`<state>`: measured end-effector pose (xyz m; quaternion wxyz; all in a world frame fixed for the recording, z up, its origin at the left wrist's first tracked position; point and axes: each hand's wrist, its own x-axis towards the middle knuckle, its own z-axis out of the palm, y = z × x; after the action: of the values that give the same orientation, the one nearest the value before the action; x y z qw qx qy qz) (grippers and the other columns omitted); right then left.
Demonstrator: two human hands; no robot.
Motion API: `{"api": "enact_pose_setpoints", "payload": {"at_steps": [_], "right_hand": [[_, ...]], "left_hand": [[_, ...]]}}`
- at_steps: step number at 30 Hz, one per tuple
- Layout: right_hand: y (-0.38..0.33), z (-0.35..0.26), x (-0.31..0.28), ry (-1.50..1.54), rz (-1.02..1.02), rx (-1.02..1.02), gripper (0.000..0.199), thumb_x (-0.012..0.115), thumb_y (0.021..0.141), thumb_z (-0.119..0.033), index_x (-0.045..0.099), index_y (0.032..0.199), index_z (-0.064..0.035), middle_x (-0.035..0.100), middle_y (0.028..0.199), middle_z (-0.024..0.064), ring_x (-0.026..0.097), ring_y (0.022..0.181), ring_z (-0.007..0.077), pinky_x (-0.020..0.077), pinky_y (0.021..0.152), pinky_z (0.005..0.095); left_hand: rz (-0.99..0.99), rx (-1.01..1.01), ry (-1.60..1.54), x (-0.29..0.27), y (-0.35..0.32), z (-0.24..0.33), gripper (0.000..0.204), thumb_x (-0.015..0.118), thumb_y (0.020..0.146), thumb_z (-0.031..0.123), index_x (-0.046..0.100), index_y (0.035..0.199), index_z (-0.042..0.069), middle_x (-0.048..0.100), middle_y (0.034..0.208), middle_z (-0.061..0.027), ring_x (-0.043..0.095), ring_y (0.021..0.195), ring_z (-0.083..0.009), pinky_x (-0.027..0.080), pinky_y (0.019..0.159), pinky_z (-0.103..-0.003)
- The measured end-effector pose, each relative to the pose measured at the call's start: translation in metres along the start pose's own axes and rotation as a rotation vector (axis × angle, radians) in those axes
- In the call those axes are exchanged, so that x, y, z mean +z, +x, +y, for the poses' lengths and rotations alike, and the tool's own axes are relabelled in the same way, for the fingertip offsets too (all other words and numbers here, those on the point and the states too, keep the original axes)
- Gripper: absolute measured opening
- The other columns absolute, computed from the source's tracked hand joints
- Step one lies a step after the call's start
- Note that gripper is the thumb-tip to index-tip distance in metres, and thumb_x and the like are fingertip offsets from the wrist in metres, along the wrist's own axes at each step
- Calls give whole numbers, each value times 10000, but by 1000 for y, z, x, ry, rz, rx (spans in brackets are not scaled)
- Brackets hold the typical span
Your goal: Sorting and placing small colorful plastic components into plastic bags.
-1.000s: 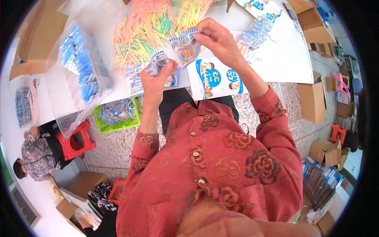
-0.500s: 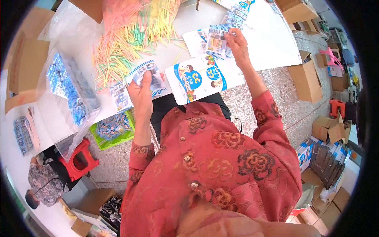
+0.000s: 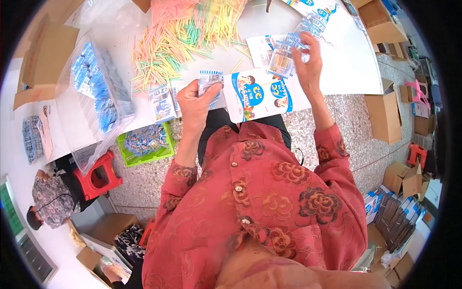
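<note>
My left hand grips a small clear packet with a blue-and-white striped top just above the table's near edge. My right hand is raised further out over the table and pinches another small striped packet. Between the hands lies a printed card with blue and white cartoon pictures. More small packets lie left of my left hand. A heap of thin coloured sticks in yellow, orange, pink and green spreads across the white table.
A clear bag of blue packets lies at the table's left. A green basket of packets and a red stool stand on the floor below. Another person sits lower left. Cardboard boxes crowd the right side.
My right hand went out to the far right of the table and has come back a little with a packet. My left hand stayed near the table edge with its packet.
</note>
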<state>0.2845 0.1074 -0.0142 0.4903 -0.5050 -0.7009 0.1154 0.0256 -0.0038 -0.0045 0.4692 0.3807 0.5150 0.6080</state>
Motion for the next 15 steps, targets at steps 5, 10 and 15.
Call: {"api": "enact_pose_setpoints", "payload": {"at_steps": [5, 10, 15], "right_hand": [[1, -81, 21, 547, -582, -13, 405, 653, 779, -46, 524, 1163, -45, 551, 1151, 52, 559, 944, 143, 459, 810, 274], [-3, -110, 30, 500, -716, -94, 290, 681, 763, -69, 579, 1030, -17, 612, 952, 64, 592, 799, 152, 475, 712, 275], [-5, -116, 35, 440, -683, -114, 149, 683, 759, -50, 609, 876, 6, 611, 780, 74, 600, 692, 163, 479, 629, 270]], "left_hand": [[-12, 114, 203, 5, -5, -4, 116, 740, 738, 50, 672, 820, 6, 599, 692, 54, 454, 599, -4, 365, 518, -192], [3, 167, 280, 8, -9, -1, 107, 737, 749, 75, 660, 788, 12, 537, 628, 61, 407, 573, -5, 325, 486, -196], [2, 134, 252, 5, -12, 0, 108, 727, 765, 88, 660, 795, 9, 529, 619, 54, 407, 568, -10, 325, 485, -197]]}}
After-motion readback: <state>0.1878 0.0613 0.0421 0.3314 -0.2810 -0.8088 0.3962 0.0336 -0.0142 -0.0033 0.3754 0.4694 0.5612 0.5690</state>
